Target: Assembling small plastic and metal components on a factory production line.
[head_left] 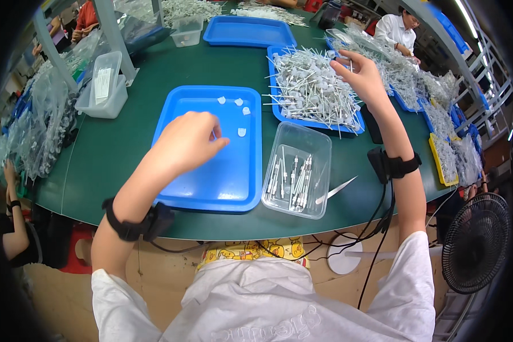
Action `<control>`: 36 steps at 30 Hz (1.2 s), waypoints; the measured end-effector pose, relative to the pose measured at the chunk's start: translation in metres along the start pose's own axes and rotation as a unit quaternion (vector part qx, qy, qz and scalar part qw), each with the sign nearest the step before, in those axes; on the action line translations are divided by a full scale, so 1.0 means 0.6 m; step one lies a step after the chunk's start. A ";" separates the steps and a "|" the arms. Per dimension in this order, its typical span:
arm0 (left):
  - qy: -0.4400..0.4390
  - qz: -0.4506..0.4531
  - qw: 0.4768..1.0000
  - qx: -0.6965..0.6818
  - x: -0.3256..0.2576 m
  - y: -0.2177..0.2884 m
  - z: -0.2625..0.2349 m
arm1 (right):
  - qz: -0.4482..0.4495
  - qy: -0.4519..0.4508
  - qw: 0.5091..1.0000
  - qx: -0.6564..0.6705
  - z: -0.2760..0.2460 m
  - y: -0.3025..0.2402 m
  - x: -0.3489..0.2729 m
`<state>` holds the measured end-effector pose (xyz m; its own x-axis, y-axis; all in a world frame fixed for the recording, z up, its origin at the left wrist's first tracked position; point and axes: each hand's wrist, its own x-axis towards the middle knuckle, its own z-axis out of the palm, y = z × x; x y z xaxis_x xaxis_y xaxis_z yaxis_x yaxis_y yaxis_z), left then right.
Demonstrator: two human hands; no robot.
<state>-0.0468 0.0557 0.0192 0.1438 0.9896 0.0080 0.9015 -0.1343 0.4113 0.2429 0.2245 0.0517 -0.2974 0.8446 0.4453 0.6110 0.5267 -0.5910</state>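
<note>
My left hand (191,139) hovers over a blue tray (222,191), fingers curled inward and thumb forward; whatever it may hold is hidden. Several small translucent plastic caps (241,132) lie spread in the far right part of that tray. My right hand (362,80) is above a second blue tray (313,121), heaped with thin white sticks with translucent heads (310,85). Its thumb and index finger are apart, close to a small clear piece at the heap's edge. Between my arms a clear plastic box (273,157) holds several thin rods with white and dark sections (302,182).
A pointed pale tool (339,187) lies beside the clear box. Another blue tray (248,31) and a plastic tub (187,31) stand at the back. Clear tubs (102,97) are at left, below a metal post. Bagged parts line both sides; a black fan (476,242) stands right. A co-worker (399,31) sits across.
</note>
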 end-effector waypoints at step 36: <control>0.042 0.018 0.649 -0.760 -0.222 0.149 0.089 | 0.099 -0.079 0.697 0.705 0.047 -0.232 -0.400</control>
<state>0.0363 -0.0912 0.0060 0.0737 0.9951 0.0664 -0.5537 -0.0145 0.8326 0.2087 -0.0488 0.0082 -0.4543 0.8561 0.2465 -0.6452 -0.1254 -0.7536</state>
